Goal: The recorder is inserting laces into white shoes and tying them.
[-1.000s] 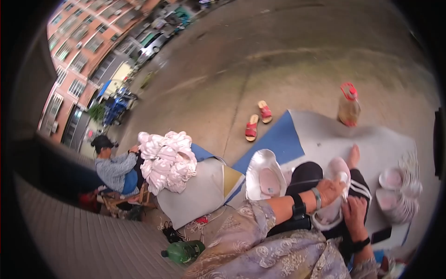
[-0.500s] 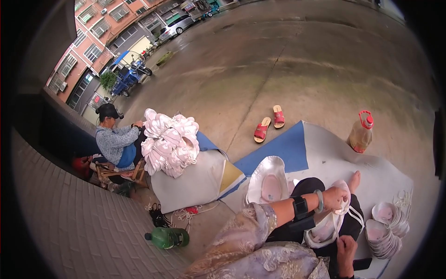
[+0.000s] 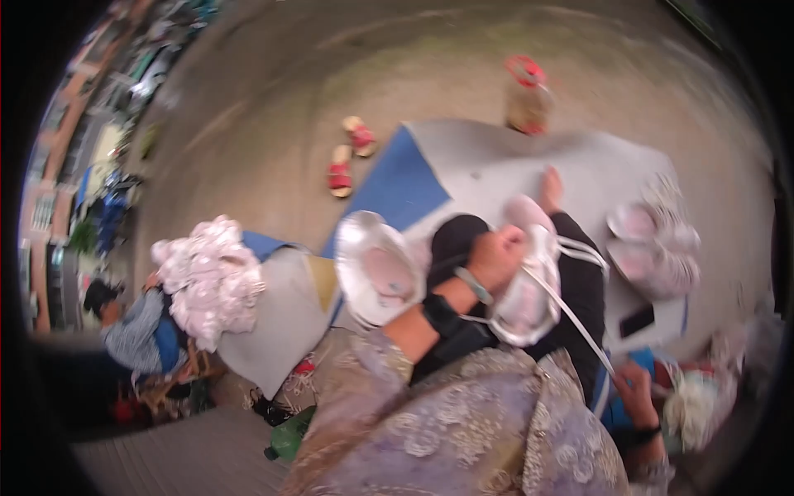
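A pale pink-and-white shoe upper (image 3: 529, 304) lies across my lap between my dark-trousered legs. My left hand (image 3: 499, 255) is closed at its upper part, gripping its edge; the exact pinch is blurred. A white lace (image 3: 571, 316) runs taut from the upper down to the right. Its far end is pinched in my right hand (image 3: 635, 393), held out beside my right thigh. Another loop of white lace (image 3: 583, 252) hangs over my right leg. Left of my lap stands a larger silvery-white nested stack of uppers (image 3: 379, 269) with pink insides.
Stacked uppers (image 3: 653, 252) and a dark phone (image 3: 637, 321) lie on the grey mat (image 3: 488, 153) at right. Red sandals (image 3: 341, 169) and a red-capped jug (image 3: 529, 99) stand beyond. At left, a person (image 3: 136, 335) sits by a pink-white pile (image 3: 211, 281). A green bottle (image 3: 289, 434) lies below.
My view has swung, so the surroundings shift left. My right hand has moved away from the shoe upper, out to the right, drawing the lace taut. The left hand stays at the upper.
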### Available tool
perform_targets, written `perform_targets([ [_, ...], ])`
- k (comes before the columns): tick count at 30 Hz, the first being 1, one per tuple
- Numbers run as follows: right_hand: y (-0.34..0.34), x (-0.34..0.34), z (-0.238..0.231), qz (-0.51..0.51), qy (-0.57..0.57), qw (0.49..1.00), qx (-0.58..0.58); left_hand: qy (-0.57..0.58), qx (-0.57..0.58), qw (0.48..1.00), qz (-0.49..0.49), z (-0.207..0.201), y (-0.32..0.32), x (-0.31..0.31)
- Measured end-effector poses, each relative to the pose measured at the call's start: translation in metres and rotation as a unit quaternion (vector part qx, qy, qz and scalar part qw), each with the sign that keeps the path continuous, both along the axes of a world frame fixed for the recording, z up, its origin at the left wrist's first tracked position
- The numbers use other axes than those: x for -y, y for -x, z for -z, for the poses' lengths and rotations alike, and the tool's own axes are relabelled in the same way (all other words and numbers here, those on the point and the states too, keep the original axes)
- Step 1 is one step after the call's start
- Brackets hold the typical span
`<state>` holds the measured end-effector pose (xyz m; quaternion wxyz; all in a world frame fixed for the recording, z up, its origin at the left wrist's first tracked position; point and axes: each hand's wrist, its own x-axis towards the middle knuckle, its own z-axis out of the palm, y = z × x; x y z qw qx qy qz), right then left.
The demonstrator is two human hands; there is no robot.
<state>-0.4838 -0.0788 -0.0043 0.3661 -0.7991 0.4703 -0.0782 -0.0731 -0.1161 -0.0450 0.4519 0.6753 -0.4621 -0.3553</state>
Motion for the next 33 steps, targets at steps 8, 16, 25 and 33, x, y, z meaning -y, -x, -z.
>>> perform_targets([
  [8, -0.151, 0.066, -0.021, -0.027, 0.114, 0.979, 0.165, 0.061, 0.209, 0.975, 0.05, -0.018, 0.013, -0.004],
  [16, -0.213, 0.082, 0.004, -0.158, 0.23, 0.958, 0.064, 0.13, 0.318, 0.937, 0.059, -0.03, 0.029, -0.003],
  [25, -0.208, 0.072, -0.012, -0.099, 0.109, 0.989, 0.034, 0.064, 0.251, 0.962, 0.082, -0.016, 0.028, -0.005],
  [33, -0.215, 0.074, 0.0, -0.08, 0.147, 0.986, 0.024, -0.081, 0.313, 0.941, 0.1, -0.031, 0.038, 0.002],
])
